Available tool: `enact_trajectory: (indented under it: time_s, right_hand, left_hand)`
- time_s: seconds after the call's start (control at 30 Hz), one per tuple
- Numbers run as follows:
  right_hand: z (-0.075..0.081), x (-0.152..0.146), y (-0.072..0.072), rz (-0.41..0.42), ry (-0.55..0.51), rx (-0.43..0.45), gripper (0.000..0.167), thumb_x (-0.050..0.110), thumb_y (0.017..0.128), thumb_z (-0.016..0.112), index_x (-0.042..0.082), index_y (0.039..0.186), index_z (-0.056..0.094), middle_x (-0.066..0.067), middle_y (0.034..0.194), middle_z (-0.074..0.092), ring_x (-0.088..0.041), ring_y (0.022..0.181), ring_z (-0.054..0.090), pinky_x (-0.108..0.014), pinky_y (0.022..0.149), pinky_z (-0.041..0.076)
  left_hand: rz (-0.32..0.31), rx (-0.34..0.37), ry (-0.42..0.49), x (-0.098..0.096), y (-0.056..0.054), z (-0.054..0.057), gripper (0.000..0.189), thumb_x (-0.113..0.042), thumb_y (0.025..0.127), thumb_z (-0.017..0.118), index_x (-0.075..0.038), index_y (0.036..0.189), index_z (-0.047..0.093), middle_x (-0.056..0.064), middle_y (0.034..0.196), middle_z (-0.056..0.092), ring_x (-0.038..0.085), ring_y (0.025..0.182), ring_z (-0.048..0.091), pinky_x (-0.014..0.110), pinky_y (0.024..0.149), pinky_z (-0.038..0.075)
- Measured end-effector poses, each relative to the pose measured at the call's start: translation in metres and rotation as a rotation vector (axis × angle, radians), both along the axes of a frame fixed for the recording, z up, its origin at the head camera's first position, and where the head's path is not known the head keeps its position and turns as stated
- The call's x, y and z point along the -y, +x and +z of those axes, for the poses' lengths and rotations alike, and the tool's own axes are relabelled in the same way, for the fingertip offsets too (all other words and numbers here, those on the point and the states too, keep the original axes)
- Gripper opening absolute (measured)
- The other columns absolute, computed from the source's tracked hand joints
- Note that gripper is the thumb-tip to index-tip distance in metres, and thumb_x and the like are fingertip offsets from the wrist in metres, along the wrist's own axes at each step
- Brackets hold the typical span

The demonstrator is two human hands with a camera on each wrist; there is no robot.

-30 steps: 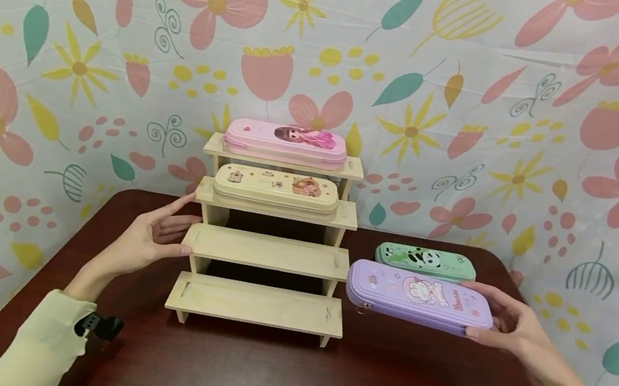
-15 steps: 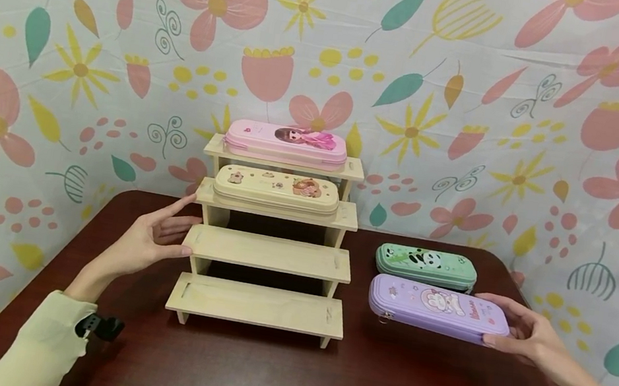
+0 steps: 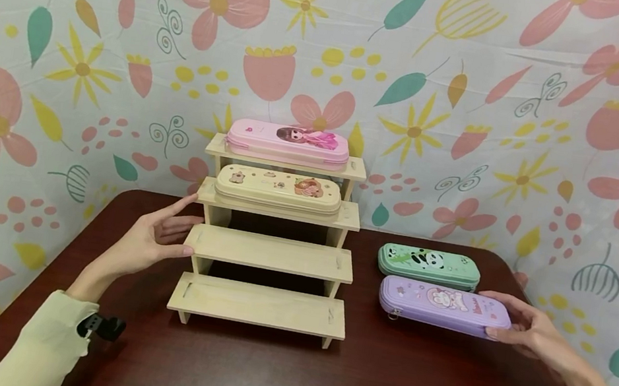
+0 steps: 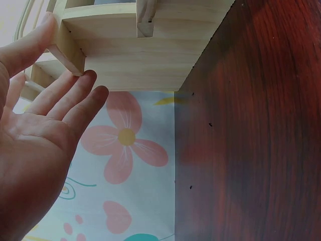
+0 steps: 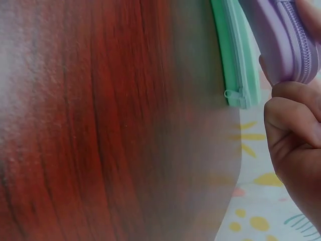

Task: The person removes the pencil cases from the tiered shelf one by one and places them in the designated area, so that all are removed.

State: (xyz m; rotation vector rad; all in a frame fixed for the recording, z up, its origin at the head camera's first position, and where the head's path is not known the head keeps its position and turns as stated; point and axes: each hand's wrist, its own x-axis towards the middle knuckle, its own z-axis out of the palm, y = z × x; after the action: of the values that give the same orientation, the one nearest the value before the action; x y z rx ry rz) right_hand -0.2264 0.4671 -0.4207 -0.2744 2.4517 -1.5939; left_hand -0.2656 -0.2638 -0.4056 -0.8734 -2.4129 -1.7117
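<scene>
My left hand (image 3: pixel 156 233) touches the left side of a wooden tiered rack (image 3: pixel 262 306) with fairly straight fingers; its thumb is at the third step's edge. In the left wrist view, the fingertips (image 4: pixel 89 78) meet a wooden shelf end (image 4: pixel 70 47). A purple pencil case (image 3: pixel 436 309) with a bunny print is gripped at its right end between thumb and fingers of my right hand (image 3: pixel 540 337). It is in front of a mint-green panda pencil case (image 3: pixel 431 264), seeming slightly raised off the table. The right wrist view shows the purple case's zipper side (image 5: pixel 293 45).
A pink pencil case (image 3: pixel 287 143) lies on the rack's top step and a cream one (image 3: pixel 277 188) on the second. Both lower steps are bare. The dark wooden table (image 3: pixel 281 382) ends at a floral cloth backdrop (image 3: pixel 333 36).
With the purple pencil case, my right hand has moved right and downward, away from the rack, uncovering more of the green case. My left hand has stayed at the rack.
</scene>
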Motion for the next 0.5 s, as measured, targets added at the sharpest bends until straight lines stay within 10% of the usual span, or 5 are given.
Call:
enact_trajectory:
  time_s: [0.5]
  right_hand:
    - [-0.01,-0.01,-0.014,-0.028,0.049,0.046,0.056,0.005,0.098,0.073,0.025,0.147,0.057,-0.002,0.115,0.066,-0.016,0.094,0.068,-0.037,0.072,0.062]
  left_hand:
    - [0.004,0.008,-0.009,0.0,0.0,0.001,0.098,0.005,0.091,0.08,-0.021,0.169,0.027,0.032,0.148,0.053,0.033,0.139,0.054,0.024,0.104,0.049]
